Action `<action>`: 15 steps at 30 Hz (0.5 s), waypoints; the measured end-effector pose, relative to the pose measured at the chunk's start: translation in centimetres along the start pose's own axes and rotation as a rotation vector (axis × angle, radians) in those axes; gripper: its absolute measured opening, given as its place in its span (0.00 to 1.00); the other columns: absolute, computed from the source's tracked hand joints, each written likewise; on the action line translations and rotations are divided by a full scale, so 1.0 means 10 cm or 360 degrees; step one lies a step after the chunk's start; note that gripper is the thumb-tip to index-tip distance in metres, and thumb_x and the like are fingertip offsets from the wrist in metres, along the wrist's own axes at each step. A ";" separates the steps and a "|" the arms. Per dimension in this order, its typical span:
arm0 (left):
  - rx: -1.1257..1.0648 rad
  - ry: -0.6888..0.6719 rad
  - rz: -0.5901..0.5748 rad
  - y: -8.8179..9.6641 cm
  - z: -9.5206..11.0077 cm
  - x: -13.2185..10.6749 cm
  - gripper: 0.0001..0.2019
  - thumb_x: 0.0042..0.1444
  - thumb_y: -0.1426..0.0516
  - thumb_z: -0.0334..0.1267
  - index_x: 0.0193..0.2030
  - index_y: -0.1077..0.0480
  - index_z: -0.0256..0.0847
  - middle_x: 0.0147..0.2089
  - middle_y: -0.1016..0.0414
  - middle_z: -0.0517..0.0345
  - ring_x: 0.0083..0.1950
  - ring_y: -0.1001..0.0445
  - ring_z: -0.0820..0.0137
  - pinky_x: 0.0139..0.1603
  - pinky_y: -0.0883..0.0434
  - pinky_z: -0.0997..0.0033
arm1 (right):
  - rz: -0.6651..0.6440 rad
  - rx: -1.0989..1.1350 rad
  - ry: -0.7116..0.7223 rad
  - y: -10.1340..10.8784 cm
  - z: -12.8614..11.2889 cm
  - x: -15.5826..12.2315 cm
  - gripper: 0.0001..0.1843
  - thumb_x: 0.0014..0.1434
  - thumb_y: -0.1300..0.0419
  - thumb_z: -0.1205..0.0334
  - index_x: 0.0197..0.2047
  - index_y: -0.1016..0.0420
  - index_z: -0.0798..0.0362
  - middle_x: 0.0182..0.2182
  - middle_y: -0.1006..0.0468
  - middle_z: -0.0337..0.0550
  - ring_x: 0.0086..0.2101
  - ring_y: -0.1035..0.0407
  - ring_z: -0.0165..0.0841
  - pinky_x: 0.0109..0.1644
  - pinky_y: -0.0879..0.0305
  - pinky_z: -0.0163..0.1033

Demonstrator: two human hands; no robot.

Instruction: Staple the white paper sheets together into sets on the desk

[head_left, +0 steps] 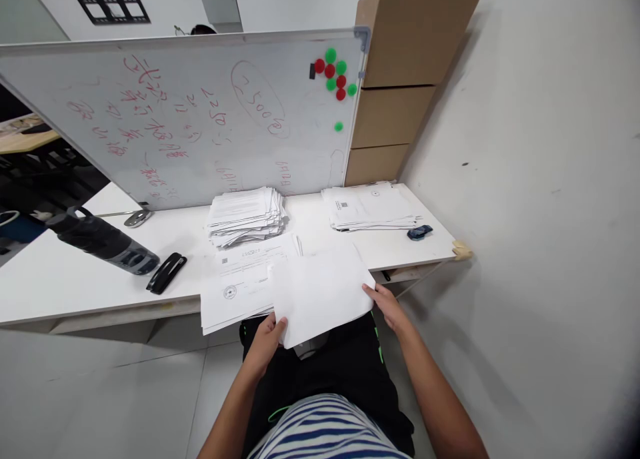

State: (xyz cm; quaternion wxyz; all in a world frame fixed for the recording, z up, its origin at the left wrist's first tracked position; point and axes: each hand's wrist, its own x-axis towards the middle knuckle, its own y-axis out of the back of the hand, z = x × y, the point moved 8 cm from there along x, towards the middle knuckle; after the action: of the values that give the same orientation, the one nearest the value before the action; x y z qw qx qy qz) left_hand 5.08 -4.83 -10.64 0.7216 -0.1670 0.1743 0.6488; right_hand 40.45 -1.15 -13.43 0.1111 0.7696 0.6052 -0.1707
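Observation:
Both my hands grip a white sheet of paper by its near corners, and its blank side faces up. My left hand pinches the left corner, thumb on top. On the right corner my right hand is closed the same way. Whether one sheet or a few are held, I cannot tell. Beneath and to the left lies a pile of printed papers with a round stamp, jutting over the desk's front edge. Behind it stands a thick stack of papers. A flatter stack of documents lies at the back right.
A black stapler and a dark bottle are on the desk's left side. A small dark blue object sits near the right end. Behind rise a whiteboard with magnets and stacked cardboard boxes. A wall bounds the right.

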 end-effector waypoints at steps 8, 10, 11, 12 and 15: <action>0.0249 -0.0481 0.0254 0.38 0.48 -0.32 0.22 0.55 0.39 0.53 0.50 0.23 0.41 0.51 0.21 0.50 0.56 0.26 0.56 0.58 0.32 0.61 | -0.0348 -0.0011 0.0147 -0.38 -0.55 -0.16 0.27 0.43 0.26 0.45 0.39 0.18 0.56 0.36 0.15 0.47 0.36 0.22 0.41 0.43 0.28 0.43; 0.0312 -0.0593 0.0444 0.64 0.68 -0.38 0.20 0.54 0.38 0.53 0.47 0.21 0.42 0.49 0.20 0.51 0.54 0.25 0.57 0.58 0.32 0.62 | -0.0422 -0.0066 0.0369 -0.61 -0.89 -0.20 0.25 0.46 0.27 0.45 0.41 0.19 0.55 0.39 0.16 0.47 0.40 0.23 0.42 0.47 0.28 0.45; 0.0331 -0.0646 0.0532 0.78 0.79 -0.39 0.20 0.53 0.38 0.54 0.47 0.21 0.42 0.48 0.20 0.52 0.53 0.25 0.57 0.57 0.32 0.62 | -0.0429 -0.0083 0.0484 -0.73 -1.07 -0.21 0.25 0.47 0.28 0.45 0.43 0.19 0.55 0.41 0.16 0.47 0.42 0.23 0.43 0.49 0.28 0.46; 0.0339 -0.0695 0.0604 0.91 0.90 -0.39 0.21 0.53 0.38 0.54 0.47 0.21 0.42 0.48 0.20 0.52 0.53 0.25 0.57 0.57 0.32 0.63 | -0.0435 -0.0097 0.0585 -0.84 -1.22 -0.21 0.26 0.48 0.29 0.45 0.45 0.20 0.54 0.44 0.16 0.47 0.45 0.24 0.44 0.51 0.29 0.47; 0.0410 -0.0810 0.0797 1.27 1.14 -0.30 0.22 0.52 0.38 0.56 0.44 0.22 0.41 0.45 0.20 0.52 0.51 0.25 0.58 0.54 0.31 0.62 | -0.0449 -0.0143 0.0744 -1.22 -1.46 -0.14 0.29 0.49 0.29 0.46 0.50 0.21 0.53 0.48 0.18 0.49 0.49 0.25 0.45 0.54 0.30 0.50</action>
State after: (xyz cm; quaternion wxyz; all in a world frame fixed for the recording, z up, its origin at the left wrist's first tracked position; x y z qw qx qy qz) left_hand -7.42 -0.81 0.62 0.5759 0.1393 0.1051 0.7987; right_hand 30.23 6.05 0.99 -0.0223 0.6906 0.7225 0.0247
